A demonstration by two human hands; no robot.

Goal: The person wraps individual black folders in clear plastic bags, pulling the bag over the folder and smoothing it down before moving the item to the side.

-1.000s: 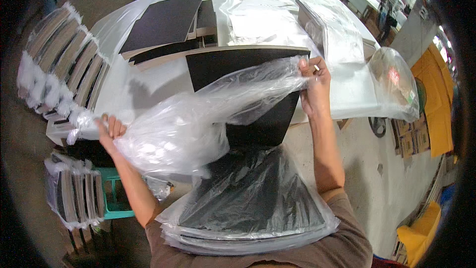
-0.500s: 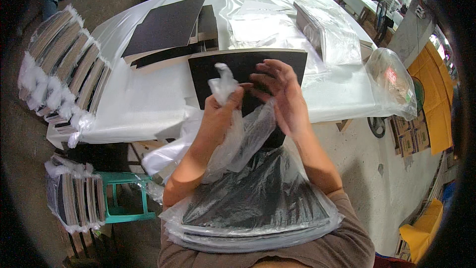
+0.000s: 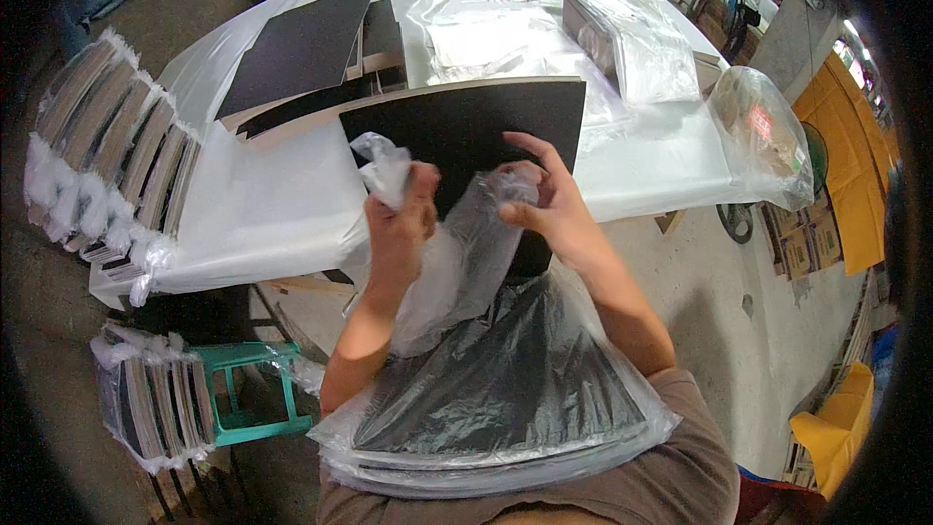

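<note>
Both hands have gathered the mouth of a clear plastic bag (image 3: 457, 262) into bunches. The left hand (image 3: 400, 224) is clenched on a twisted tuft of film that sticks up above its knuckles; the right hand (image 3: 554, 209) pinches the other bunch between thumb and fingertips, the remaining fingers spread. The two grips sit near each other, with slack film hanging between and below them.

The bag looks thin, soft and slippery, light enough to crumple at a touch, so the gathered neck seems the surest place to hold it. Below the hands it widens over a stack of dark flat boards (image 3: 505, 399) in the person's lap, which look stiff and fairly heavy.

Just beyond the hands another dark board (image 3: 476, 122) lies on the bench (image 3: 272, 214), under white sheeting. Left of it, wrapped bundles (image 3: 97, 156) stand on edge.
</note>
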